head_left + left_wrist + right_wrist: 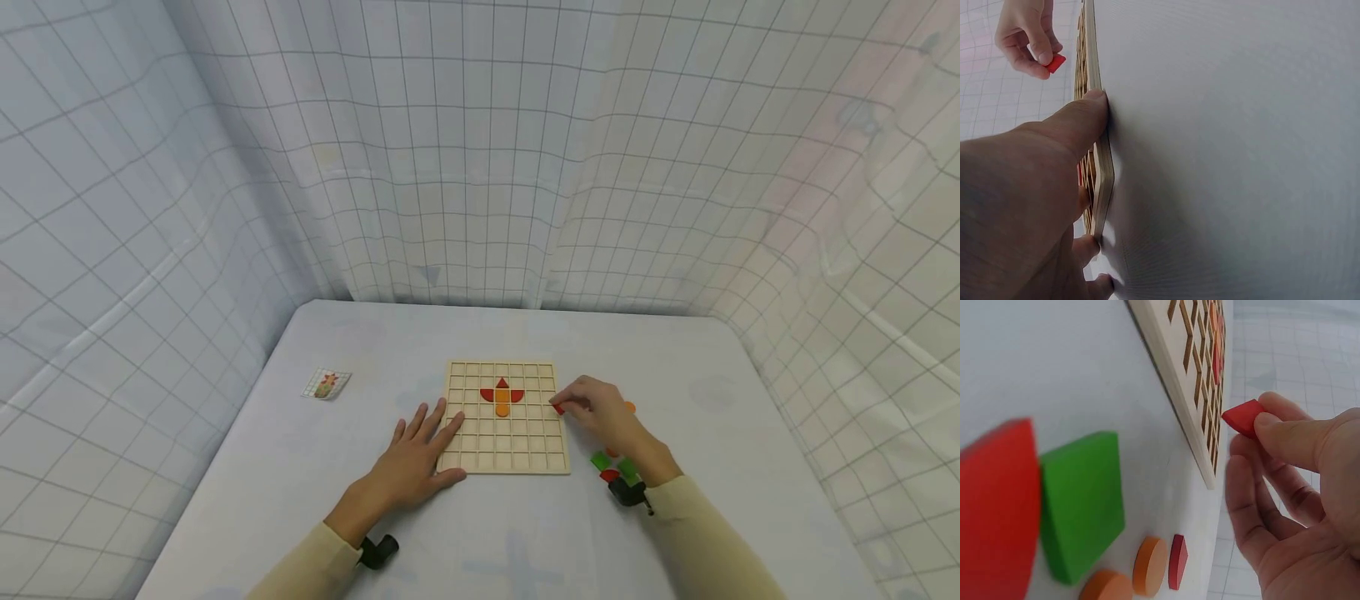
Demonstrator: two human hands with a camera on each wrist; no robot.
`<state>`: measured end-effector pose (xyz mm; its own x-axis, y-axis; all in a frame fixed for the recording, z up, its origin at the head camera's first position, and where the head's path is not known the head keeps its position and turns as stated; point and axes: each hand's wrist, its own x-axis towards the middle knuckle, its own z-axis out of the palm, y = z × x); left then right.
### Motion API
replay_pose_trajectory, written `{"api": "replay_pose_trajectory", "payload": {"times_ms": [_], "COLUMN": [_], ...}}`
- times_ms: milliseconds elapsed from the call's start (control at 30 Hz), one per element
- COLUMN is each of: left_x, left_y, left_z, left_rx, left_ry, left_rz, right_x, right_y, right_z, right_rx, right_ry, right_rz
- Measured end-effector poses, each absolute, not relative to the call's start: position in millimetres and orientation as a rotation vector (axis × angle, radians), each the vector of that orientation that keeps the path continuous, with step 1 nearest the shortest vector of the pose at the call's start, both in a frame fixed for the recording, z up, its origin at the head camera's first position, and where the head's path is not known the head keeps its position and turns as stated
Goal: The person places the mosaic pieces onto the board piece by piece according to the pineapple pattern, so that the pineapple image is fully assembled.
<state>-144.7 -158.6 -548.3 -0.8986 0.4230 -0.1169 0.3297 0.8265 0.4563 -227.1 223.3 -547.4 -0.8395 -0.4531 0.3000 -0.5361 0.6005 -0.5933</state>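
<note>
My right hand (602,411) pinches a small red block (1244,417) between thumb and fingers, held over the right edge of a wooden grid board (502,454). My left hand (411,463) lies with fingers spread at the board's left side; its thumb presses the near edge in the left wrist view. Set in the board's upper middle are a red triangle (502,383), a red quarter-round piece (487,394) on the left, another on the right, an orange square (502,396) between them and an orange round piece (502,410) below.
Loose pieces lie right of the board under my right forearm: green blocks (1082,500), a large-looking red piece (997,506), orange round pieces (1150,565) and a thin red one (1177,562). A picture card (327,384) lies at the far left. Gridded curtains (480,167) surround the table.
</note>
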Motion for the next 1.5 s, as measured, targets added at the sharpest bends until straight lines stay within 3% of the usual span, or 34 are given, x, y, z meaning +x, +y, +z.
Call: {"api": "replay_pose_trajectory", "payload": {"times_ms": [400,967,1500], "left_x": [-146,-144,-143], "left_y": [-157,-157,-158], "left_z": [-552,-551,-549], "left_rx": [0.558,0.559,0.571], "left_ry": [2.801,2.807,2.809], "left_rz": [0.625,0.62,0.617], "right_x": [-238,-246,-244], "right_y": [195,169,156], "right_z": [-545,-550,-546], "right_rx": [0.802,1.05,0.941], "right_ry": [-2.894,-2.783,-2.87], "right_rz": [1.101,1.012,0.987]}}
